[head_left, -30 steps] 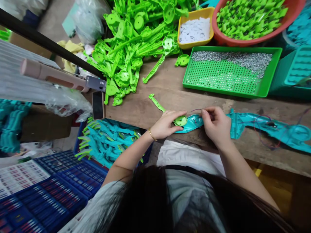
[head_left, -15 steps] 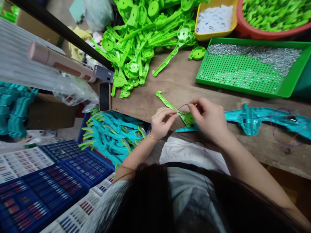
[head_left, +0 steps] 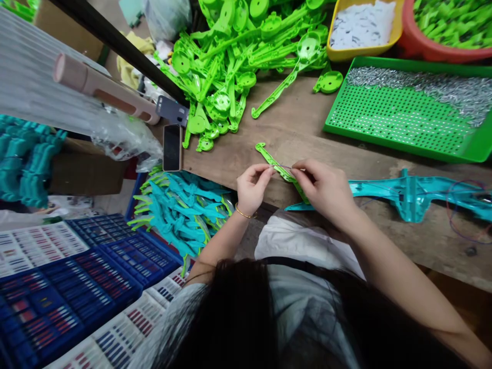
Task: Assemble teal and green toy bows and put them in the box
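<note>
My left hand (head_left: pixel 252 187) and my right hand (head_left: pixel 325 188) are both pinched on a long bright green plastic part (head_left: pixel 273 162) held just above the front edge of the wooden bench (head_left: pixel 300 133). A thin wire runs between my fingertips along that part. My right hand covers its round end. Under my right hand lies a long teal plastic shell (head_left: pixel 407 193) that stretches to the right, with thin red and blue wire loops (head_left: pixel 467 212) at its far end.
A heap of green plastic parts (head_left: pixel 230 56) fills the back left of the bench. A green perforated tray of metal pins (head_left: pixel 407 110), a yellow tub (head_left: pixel 363 28) and a red basin (head_left: pixel 442 31) stand at the back right. A phone (head_left: pixel 172 147) lies at the bench's left edge. Teal parts (head_left: pixel 180 210) and blue crates (head_left: pixel 77 292) sit below.
My hands have lifted the green part off the teal shell and turned it. Both hands now pinch along its stem, and my right hand has slid left from the shell.
</note>
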`<state>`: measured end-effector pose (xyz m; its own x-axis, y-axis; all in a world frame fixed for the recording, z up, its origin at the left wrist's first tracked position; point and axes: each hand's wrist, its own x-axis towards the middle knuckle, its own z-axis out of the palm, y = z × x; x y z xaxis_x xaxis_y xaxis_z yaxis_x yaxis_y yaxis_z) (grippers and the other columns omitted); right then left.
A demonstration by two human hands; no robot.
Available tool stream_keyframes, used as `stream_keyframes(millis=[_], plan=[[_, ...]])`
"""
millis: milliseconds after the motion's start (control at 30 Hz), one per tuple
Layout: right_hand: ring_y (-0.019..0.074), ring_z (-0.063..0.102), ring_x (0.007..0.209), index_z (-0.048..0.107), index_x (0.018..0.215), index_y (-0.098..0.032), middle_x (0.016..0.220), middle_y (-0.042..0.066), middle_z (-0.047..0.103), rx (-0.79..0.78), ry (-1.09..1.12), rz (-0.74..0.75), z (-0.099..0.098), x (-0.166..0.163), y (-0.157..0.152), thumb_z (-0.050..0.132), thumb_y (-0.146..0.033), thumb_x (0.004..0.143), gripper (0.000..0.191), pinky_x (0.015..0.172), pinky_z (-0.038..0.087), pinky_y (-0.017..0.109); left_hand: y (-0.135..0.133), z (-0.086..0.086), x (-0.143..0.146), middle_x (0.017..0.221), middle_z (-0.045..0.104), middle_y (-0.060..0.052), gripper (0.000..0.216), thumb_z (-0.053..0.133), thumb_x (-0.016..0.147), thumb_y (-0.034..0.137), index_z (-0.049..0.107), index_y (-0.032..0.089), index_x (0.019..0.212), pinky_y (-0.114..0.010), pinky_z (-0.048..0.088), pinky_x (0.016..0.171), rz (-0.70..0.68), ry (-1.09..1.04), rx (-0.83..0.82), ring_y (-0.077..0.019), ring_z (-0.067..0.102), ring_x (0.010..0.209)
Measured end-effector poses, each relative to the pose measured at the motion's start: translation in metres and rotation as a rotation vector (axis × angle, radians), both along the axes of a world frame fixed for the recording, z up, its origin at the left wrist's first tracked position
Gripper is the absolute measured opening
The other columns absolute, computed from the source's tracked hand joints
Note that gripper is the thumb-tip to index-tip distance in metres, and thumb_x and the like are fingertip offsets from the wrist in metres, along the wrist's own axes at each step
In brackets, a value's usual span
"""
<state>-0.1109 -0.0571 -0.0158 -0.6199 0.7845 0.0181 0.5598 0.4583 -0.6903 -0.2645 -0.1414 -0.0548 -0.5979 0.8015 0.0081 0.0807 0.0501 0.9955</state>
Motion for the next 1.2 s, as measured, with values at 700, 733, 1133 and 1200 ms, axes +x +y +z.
stream_keyframes(millis=[700, 733, 1133, 1200], plan=[[0.0183, 0.064, 0.081, 0.067, 0.099, -0.021, 0.094, 0.008, 0.072, 0.143, -0.034, -0.078, -0.003, -0.005, -0.007, 0.042, -0.037, 0.095, 0.031, 0.065, 0.04, 0.027, 0.001, 0.002, 0.008, 0.071, 0.073, -0.002, 0.035, 0.073, 0.075, 0.05, 0.068, 0.016, 0.083, -0.02, 0.05, 0.052, 0.041, -0.176, -0.074, -0.0098, 0.066, 0.057], [0.0182, 0.065, 0.079, 0.067, 0.1, -0.021, 0.092, 0.008, 0.072, 0.091, -0.005, -0.093, -0.004, -0.005, -0.006, 0.045, -0.038, 0.094, 0.029, 0.065, 0.041, 0.028, 0.002, 0.001, 0.007, 0.072, 0.073, -0.002, 0.034, 0.072, 0.076, 0.049, 0.068, 0.016, 0.084, -0.02, 0.051, 0.053, 0.066, -0.152, -0.055, -0.0097, 0.066, 0.058], [0.0182, 0.065, 0.071, 0.073, 0.093, -0.022, 0.088, 0.004, 0.075, -0.301, -0.127, 0.08, 0.006, 0.001, 0.009, 0.059, -0.029, 0.081, 0.02, 0.064, 0.045, 0.029, 0.007, -0.015, -0.022, 0.081, 0.07, -0.003, 0.023, 0.057, 0.09, 0.038, 0.067, 0.019, 0.085, -0.026, 0.051, 0.068, 0.054, 0.51, -0.042, -0.0134, 0.065, 0.074], [0.0213, 0.067, 0.081, 0.073, 0.101, -0.024, 0.098, 0.005, 0.075, -0.22, -0.197, 0.184, 0.007, 0.0, 0.006, 0.054, -0.025, 0.084, 0.025, 0.067, 0.046, 0.031, 0.011, -0.018, -0.025, 0.08, 0.069, -0.003, 0.02, 0.055, 0.091, 0.033, 0.067, 0.019, 0.084, -0.026, 0.05, 0.069, -0.003, 0.651, -0.05, -0.0142, 0.064, 0.075]])
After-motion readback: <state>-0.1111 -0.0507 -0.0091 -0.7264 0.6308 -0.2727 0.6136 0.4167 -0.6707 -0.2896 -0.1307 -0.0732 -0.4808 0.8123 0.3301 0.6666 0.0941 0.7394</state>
